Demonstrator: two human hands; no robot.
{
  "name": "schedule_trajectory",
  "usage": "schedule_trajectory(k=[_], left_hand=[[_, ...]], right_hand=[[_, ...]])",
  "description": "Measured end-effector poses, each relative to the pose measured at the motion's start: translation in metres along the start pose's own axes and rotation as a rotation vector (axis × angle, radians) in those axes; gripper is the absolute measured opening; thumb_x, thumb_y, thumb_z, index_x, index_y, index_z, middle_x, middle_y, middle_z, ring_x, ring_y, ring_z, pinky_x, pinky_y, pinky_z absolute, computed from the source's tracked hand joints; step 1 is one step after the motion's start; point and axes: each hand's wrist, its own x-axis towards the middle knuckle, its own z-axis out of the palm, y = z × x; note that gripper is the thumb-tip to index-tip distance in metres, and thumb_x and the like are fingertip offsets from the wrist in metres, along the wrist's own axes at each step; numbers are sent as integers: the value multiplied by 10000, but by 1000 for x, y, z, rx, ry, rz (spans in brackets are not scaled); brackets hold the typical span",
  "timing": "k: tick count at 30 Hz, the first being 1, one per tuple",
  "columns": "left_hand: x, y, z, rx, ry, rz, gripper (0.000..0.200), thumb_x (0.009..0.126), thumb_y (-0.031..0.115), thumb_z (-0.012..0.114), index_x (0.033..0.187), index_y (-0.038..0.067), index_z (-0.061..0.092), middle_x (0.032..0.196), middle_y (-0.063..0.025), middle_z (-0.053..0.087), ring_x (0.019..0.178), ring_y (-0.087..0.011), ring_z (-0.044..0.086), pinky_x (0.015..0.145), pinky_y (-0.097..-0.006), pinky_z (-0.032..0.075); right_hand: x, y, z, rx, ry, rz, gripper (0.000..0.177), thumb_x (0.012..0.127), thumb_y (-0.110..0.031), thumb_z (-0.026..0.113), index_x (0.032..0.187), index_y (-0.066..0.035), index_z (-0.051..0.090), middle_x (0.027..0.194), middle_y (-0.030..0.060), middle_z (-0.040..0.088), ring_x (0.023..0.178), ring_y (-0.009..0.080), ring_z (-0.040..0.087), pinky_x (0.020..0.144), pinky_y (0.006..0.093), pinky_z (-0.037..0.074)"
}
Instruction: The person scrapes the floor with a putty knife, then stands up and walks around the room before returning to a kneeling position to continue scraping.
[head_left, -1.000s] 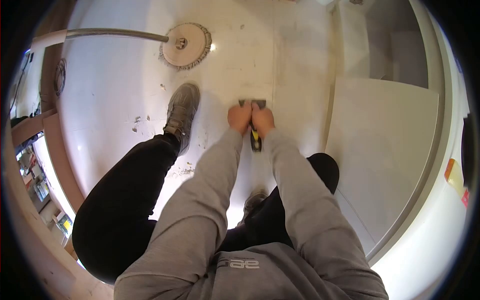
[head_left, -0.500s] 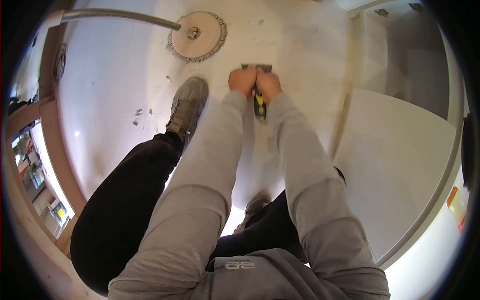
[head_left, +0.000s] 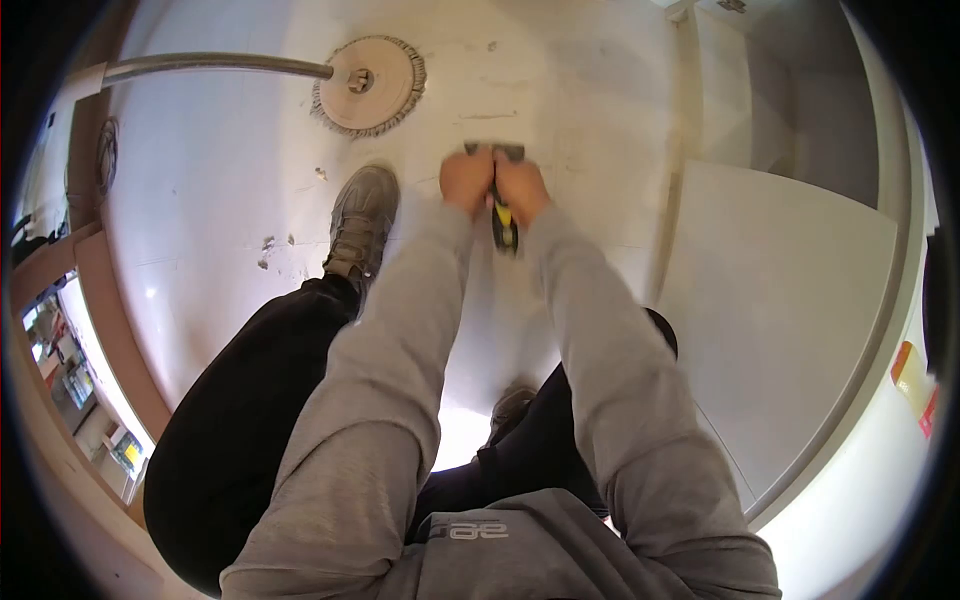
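Both hands grip a floor scraper (head_left: 503,226) with a yellow and black handle; its dark blade (head_left: 495,151) lies flat against the white floor (head_left: 230,170). My left hand (head_left: 466,180) and my right hand (head_left: 520,188) are closed side by side over the tool's head, arms stretched forward in grey sleeves. My left shoe (head_left: 359,222) stands on the floor just left of the hands.
A round mop head (head_left: 367,84) on a metal pole (head_left: 200,66) lies on the floor ahead. Small bits of debris (head_left: 270,246) dot the floor at left. A white panel (head_left: 790,300) lies at right. Wooden framing (head_left: 110,330) and shelves run along the left.
The hands pushed the scraper forward along the floor, then drew it slightly back and to the left. The blade stays down on the floor.
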Motion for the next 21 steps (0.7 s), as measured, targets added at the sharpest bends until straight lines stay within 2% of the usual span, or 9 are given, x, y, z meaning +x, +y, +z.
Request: schedule_trajectory(k=[2,5,7,8,9,11,15,17,21], left_hand=[[0,-68,33,101,9,176,473,889,372,525,792,-62,688,786,-256,677,778,-385,670,769,-463,496],[-47,-85,74,357,29,197,487,911,394,527,834,-58,690,862,-262,682,848,-382,668,791,-469,489],[-68,-81,92,-119,30,16,475,912,376,540,870,-77,677,911,-268,680,883,-384,662,807,-457,490],[-71,-72,96,-193,45,-2,428,921,327,538,835,-76,656,828,-252,677,735,-358,670,712,-424,511],[-73,-63,94,-196,46,1,428,921,327,538,835,-76,656,828,-252,677,735,-358,670,712,-424,511],[-80,-41,88,-248,-230,-306,418,939,295,539,735,-66,593,679,-164,636,485,-274,585,517,-404,491],[-88,-38,97,-364,-208,-319,421,949,277,516,667,-33,551,599,-158,590,388,-268,516,425,-416,441],[-72,-45,103,-90,-210,-37,422,947,263,501,629,-11,538,532,-155,542,390,-265,514,385,-427,403],[-52,-24,108,30,-127,217,422,938,244,486,596,3,537,500,-151,529,392,-262,520,391,-425,406]], right_hand=[[-18,59,-14,-196,265,-159,371,871,-233,624,969,124,643,911,267,687,789,342,685,722,405,526],[-60,83,-52,166,164,-92,429,948,-313,589,1069,98,623,866,149,679,761,243,656,639,330,504],[-83,60,-73,238,128,262,405,962,-303,575,1076,83,614,926,145,675,785,233,648,654,327,502],[-81,63,-82,403,43,287,370,980,-301,541,1019,62,604,817,135,654,665,230,623,585,337,492],[-83,61,-88,401,41,283,370,980,-301,541,1019,62,604,817,135,654,665,230,623,585,337,492],[-85,59,-97,459,40,298,368,961,-270,534,860,80,584,678,152,600,508,249,558,452,395,446],[-76,50,-101,306,116,284,368,978,-251,486,767,46,542,621,143,564,426,244,504,400,390,411],[-69,44,-107,132,16,255,405,1005,-333,464,781,-11,564,620,97,555,439,210,482,415,351,406],[-43,15,-113,60,-40,240,437,1009,-357,445,737,-30,547,602,86,542,432,195,463,413,340,399]])
